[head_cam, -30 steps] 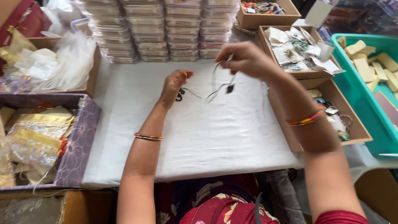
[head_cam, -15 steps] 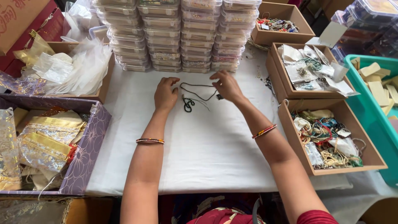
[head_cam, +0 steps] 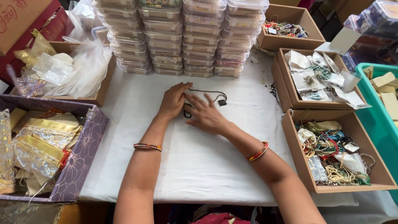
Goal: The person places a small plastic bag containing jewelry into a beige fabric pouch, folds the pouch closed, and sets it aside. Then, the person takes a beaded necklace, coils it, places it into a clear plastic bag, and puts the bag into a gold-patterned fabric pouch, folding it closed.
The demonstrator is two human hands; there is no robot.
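Observation:
A thin black cord necklace [head_cam: 212,94] with a small dark pendant lies on the white cloth [head_cam: 199,157] of the table. My left hand [head_cam: 173,101] rests flat on the cloth with its fingers on the cord's left part. My right hand [head_cam: 204,113] lies beside it, fingers spread over the cord, touching the left hand. Neither hand lifts the cord. A small black loop of it shows between the two hands. Both wrists wear coloured bangles.
Stacks of clear plastic boxes [head_cam: 182,37] stand behind the hands. Brown trays with packets [head_cam: 319,79] and with beads and necklaces [head_cam: 336,153] sit at the right, next to a teal crate [head_cam: 379,108]. A purple box of gold pouches [head_cam: 37,145] and plastic bags [head_cam: 70,66] sit at the left.
The hands came down from holding the cord up in the air. They laid it on the cloth and now press on it, the right hand moving left beside the left hand.

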